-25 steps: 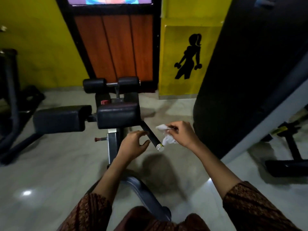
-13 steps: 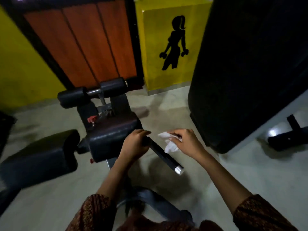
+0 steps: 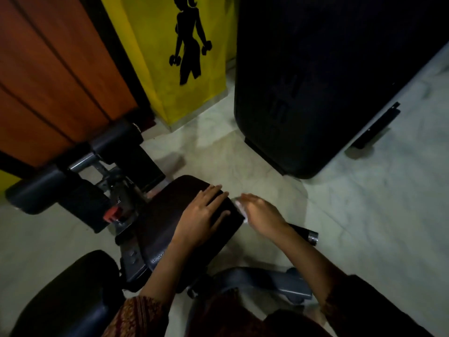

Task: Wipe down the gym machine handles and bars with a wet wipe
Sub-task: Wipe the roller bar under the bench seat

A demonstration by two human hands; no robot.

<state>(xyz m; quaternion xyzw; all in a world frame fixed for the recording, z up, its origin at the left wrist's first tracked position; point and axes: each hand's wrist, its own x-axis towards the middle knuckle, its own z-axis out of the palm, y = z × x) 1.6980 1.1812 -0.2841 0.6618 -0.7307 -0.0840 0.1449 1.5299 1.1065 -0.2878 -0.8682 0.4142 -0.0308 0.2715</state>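
A crumpled white wet wipe point(image 3: 245, 218) peeks from under the blurred right hand point(image 3: 261, 212) on the black handle point(image 3: 301, 231); I cannot tell whether its fingers clamp it. The left hand point(image 3: 201, 215) lies flat, fingers straight, on the black pad point(image 3: 160, 215). Below is a pale marble floor point(image 3: 364, 215), and beyond it a yellow wall point(image 3: 158, 57).

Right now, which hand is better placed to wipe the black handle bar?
The right hand: it holds the wet wipe at the handle bar. The left hand lies flat on the pad, empty.

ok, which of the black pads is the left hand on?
The middle pad beside the handle; left hand lies flat on it. The lower-left pad and foam rollers are untouched.
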